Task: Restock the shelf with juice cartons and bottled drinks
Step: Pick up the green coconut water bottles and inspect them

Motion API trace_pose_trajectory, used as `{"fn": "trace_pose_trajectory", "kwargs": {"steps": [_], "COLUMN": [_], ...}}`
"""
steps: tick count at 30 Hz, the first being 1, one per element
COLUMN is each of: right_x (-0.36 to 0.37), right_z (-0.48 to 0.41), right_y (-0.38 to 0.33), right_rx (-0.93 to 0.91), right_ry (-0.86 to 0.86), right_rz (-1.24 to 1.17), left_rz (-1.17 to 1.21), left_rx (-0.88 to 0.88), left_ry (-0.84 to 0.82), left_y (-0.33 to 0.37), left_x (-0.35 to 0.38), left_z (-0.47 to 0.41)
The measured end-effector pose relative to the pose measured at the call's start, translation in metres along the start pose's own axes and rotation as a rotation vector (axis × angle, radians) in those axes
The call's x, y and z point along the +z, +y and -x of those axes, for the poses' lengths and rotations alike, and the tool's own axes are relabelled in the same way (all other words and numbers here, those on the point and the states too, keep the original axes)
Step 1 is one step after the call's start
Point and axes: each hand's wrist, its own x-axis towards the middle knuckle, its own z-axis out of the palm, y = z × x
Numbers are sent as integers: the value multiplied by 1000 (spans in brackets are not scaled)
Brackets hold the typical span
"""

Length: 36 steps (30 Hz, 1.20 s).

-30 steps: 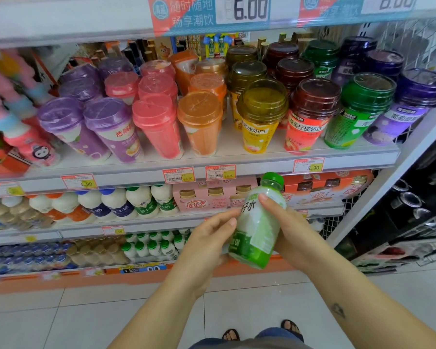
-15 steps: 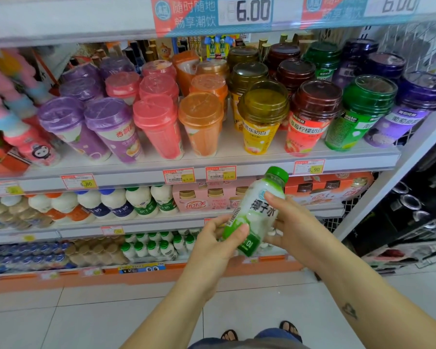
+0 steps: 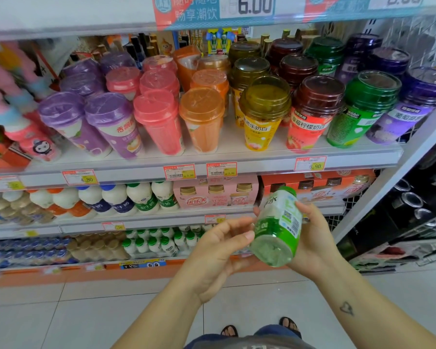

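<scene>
Bottle: a small white drink bottle (image 3: 277, 227) with a green label and green cap, held in the air in front of the shelves, right of centre. It is tilted, its round base towards the person and its cap pointing up and away at the second shelf.
Right hand: the right hand (image 3: 315, 238) grasps the bottle from the right, fingers curled round the far side of the label.
Left hand: the left hand (image 3: 219, 250) is loose and grasps nothing, palm turned up just left of the bottle, with the thumb tip against the lower label.
Top shelf: the shelf edge (image 3: 262, 170) carries price tags; above it stand rows of lidded drink cups (image 3: 262, 117) in purple, pink, orange, yellow, red and green.
Second shelf: white bottles (image 3: 141, 197) with orange, blue and green caps on the left, a pink multipack (image 3: 215, 195) in the middle, and an orange multipack (image 3: 317, 185) far behind the bottle's cap.
Lower shelf: small green-capped bottles (image 3: 156, 241) packed close, left of the hands.
Floor: pale tiles (image 3: 111, 311); sandalled toes (image 3: 229, 331) show at the near edge.
</scene>
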Motion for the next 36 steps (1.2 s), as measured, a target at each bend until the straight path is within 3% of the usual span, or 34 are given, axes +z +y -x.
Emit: {"fn": "trace_pose_trajectory", "kwargs": {"steps": [9, 15, 19, 25, 29, 34, 36], "right_x": [-1, 27, 47, 71, 97, 134, 154], "right_z": [3, 3, 7, 23, 33, 45, 52], "right_y": [-6, -15, -12, -29, -45, -54, -59], "right_rx": [-40, -201, -304, -354, -463, -725, -852], "right_ry": [-99, 209, 248, 132, 11, -89, -163], "right_rz": [149, 617, 816, 977, 1118, 1451, 1521], "left_rz": [-66, -367, -484, -163, -106, -219, -382], "left_rx": [-18, 150, 266, 124, 91, 255, 393], "left_ry": [-11, 18, 19, -61, -156, -121, -67], "left_y": [-1, 6, 12, 36, 48, 72, 95], "left_x": [0, 1, 6, -8, -18, -16, -8], "left_z": [2, 3, 8, 14, 17, 20, 23]}}
